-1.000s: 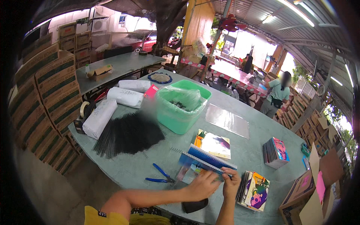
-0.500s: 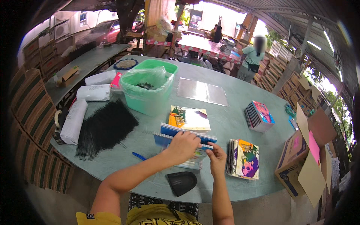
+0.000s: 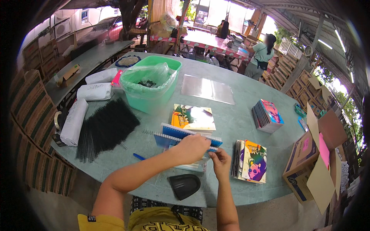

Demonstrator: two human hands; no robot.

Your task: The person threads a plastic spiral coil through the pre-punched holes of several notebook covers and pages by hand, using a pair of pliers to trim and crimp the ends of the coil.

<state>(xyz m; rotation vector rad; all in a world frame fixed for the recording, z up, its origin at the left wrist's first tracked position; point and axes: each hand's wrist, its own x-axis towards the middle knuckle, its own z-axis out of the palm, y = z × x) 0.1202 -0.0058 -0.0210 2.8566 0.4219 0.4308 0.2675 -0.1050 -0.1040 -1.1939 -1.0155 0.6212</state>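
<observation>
A blue-covered notebook [image 3: 163, 141] stands partly open on its edge in front of me, its row of punched holes and coil along the top. The end of a spiral coil [image 3: 148, 132] sticks out past its left side. My left hand [image 3: 195, 146] is closed over the notebook's spine. At the right end of that spine, my right hand [image 3: 221, 161] pinches the edge with thumb and fingers. Under my hands lie more clear-covered pages [image 3: 192, 167], partly hidden. Just behind is a stack of notebooks with orange and white covers [image 3: 194, 117].
Left are black spiral coils [image 3: 106, 129], white rolled packs [image 3: 74, 123] and a green bin [image 3: 148, 94] lined with plastic. A blue pen [image 3: 139, 156] and black holder [image 3: 184, 186] lie near me. Right: bound notebooks [image 3: 250, 161], another stack [image 3: 268, 115], an open carton [image 3: 302, 169].
My hands stay on the notebook, the left shifting slightly right along the spine. The right thumb and fingers have closed in at its right end. A person in the background has turned.
</observation>
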